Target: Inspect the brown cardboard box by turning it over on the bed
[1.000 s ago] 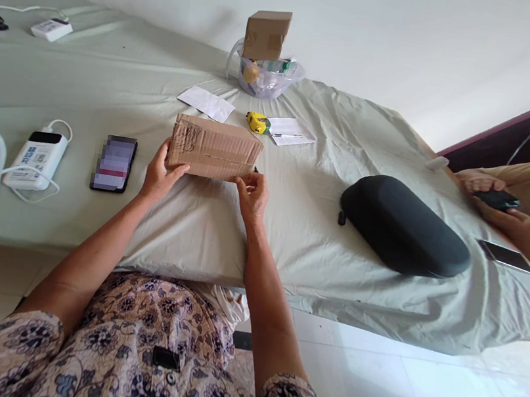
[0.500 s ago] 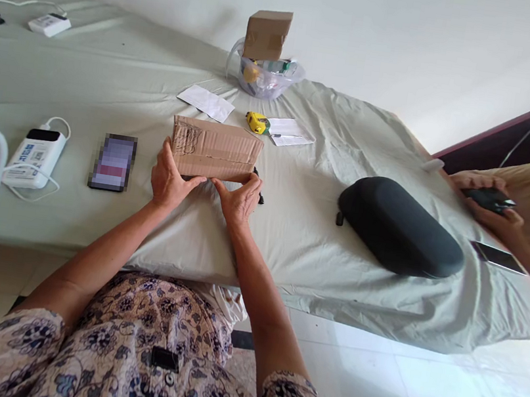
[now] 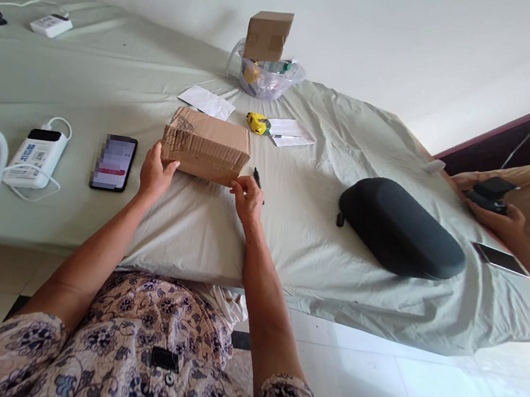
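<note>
A brown cardboard box (image 3: 207, 150) with dark scribbles at its left end is between my two hands, tilted on the cloth-covered table. My left hand (image 3: 155, 171) grips its left end, the thumb on the near face and the other fingers partly hidden. At the lower right corner, my right hand (image 3: 246, 197) pinches the box's edge between thumb and fingers. A black pen (image 3: 257, 178) lies just beyond my right hand, partly covered by it. To the left of my left hand lies a phone (image 3: 113, 163) with its screen lit.
A white power strip (image 3: 36, 158) with cables lies at left. Behind are papers (image 3: 207, 102), a yellow tape measure (image 3: 257, 123) and a clear basket (image 3: 266, 86) with a small box (image 3: 268, 35) on it. A black case (image 3: 403, 228) sits right; beyond, another person's hands (image 3: 497, 210) hold a dark object.
The box has turned and tipped, showing its top and near face, and has shifted slightly left. My thumbs have moved apart. The other person's dark object has changed its angle.
</note>
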The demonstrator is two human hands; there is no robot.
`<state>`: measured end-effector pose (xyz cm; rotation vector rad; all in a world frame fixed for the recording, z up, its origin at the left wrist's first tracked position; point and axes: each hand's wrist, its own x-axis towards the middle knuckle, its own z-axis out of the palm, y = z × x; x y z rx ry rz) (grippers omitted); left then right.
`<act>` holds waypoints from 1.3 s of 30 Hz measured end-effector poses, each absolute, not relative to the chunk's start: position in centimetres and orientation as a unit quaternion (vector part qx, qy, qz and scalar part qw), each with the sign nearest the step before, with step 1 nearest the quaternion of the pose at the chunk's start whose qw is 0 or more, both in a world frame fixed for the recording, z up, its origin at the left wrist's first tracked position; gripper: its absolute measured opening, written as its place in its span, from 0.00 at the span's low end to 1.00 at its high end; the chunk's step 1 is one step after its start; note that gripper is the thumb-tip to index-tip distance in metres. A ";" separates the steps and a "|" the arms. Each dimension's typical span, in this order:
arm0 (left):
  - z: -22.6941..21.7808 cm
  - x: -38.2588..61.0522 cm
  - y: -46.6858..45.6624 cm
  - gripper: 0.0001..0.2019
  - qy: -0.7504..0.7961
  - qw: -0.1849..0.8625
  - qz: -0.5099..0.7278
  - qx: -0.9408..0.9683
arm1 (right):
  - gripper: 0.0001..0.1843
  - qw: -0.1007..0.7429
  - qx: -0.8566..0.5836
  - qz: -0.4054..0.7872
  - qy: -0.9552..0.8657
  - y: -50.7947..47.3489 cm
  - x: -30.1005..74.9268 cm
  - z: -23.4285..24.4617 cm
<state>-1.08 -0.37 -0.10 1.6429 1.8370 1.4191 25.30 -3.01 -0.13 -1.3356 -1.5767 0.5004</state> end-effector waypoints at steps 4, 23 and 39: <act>-0.9 -1.9 -0.1 0.17 0.644 0.154 0.510 0.549 | 0.14 0.388 -0.534 0.229 -0.715 -3.1 25.9 -0.1; 1.9 0.3 -2.0 0.29 0.561 0.133 0.576 0.580 | 0.22 0.554 -0.493 0.130 -0.658 -3.7 24.0 0.6; 1.4 0.6 -1.6 0.23 0.504 0.172 0.652 0.540 | 0.26 0.602 -0.480 0.155 -0.619 -3.8 24.2 0.7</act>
